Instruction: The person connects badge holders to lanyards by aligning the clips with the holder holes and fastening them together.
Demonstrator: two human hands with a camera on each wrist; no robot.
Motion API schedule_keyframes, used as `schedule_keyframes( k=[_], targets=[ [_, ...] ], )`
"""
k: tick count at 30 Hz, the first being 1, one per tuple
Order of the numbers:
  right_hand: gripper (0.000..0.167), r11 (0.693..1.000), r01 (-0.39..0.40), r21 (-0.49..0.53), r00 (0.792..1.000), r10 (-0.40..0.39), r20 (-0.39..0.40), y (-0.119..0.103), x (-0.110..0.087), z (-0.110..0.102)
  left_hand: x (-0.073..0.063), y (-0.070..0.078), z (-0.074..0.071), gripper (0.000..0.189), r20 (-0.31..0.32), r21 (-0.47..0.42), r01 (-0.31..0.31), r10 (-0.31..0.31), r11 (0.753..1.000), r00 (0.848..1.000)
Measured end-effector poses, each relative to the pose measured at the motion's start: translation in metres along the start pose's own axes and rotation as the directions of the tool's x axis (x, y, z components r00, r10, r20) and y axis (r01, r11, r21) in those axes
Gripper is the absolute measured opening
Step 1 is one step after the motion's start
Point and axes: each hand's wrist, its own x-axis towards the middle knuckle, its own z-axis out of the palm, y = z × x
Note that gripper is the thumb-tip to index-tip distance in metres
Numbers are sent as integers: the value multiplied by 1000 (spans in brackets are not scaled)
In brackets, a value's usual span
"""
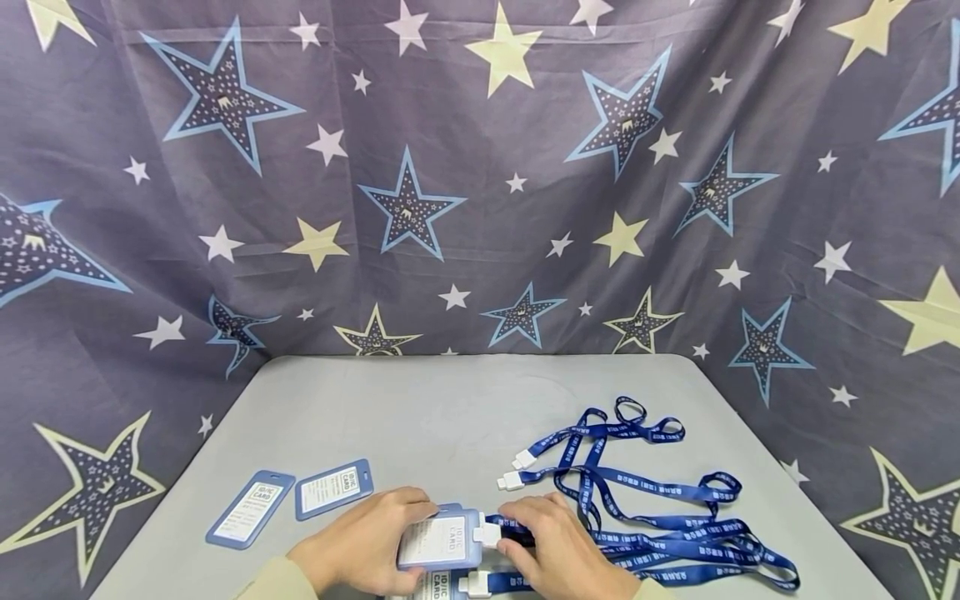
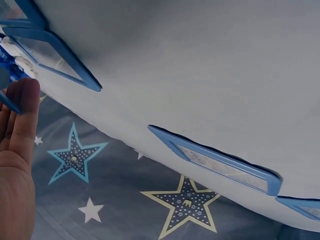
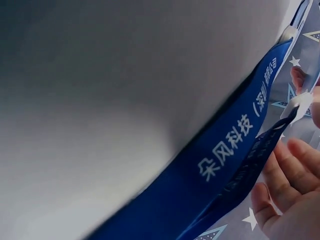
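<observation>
Nearest, one card holder (image 1: 435,542) is pinched by the left hand (image 1: 371,531) above the tabletop (image 1: 420,417), seemingly steadied for its clip (image 1: 489,534); whether the lanyard (image 1: 517,532) is gripped by the right hand (image 1: 558,543) is unclear.

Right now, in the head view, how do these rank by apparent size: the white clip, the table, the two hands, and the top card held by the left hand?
1. Table
2. Left hand and right hand: too alike to rank
3. Top card
4. White clip
</observation>
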Motion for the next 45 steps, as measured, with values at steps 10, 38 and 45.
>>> schedule_keyframes(
  k=[10, 38, 45],
  targets=[
    [32, 999, -30, 18, 1000, 29, 7, 2, -2, -3, -11, 0, -5, 63, 18, -5, 49, -49, 999, 999],
    [30, 999, -49, 17, 999, 49, -2, 9, -1, -15, -53, -14, -17, 63, 14, 31, 167, -168, 985, 986],
    [29, 999, -43, 1, 998, 43, -49, 11, -3, -16, -59, -17, -18, 63, 51, -4, 204, -204, 979, 978]
  ],
)
